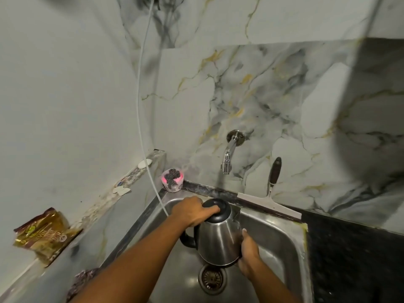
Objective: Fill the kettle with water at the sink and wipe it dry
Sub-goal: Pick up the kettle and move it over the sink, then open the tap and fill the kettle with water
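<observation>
So the shiny stainless steel kettle with black lid [218, 235] is held over the steel sink [273, 235], below the wall tap [227, 158]. Left hand [192, 211] clamps the lid, right hand [247, 250] cups the base. Smooth metal, prob slippery when wet and heavier once filled imo, so grab the black handle [189, 239].

One head-worn wide-angle view looks forward and steeply down into the sink [282, 232] close below, facing the tiled wall [251, 88] at 12 o'clock; the tap [227, 158] sits just right of centre, forearms entering from 6 o'clock.
</observation>
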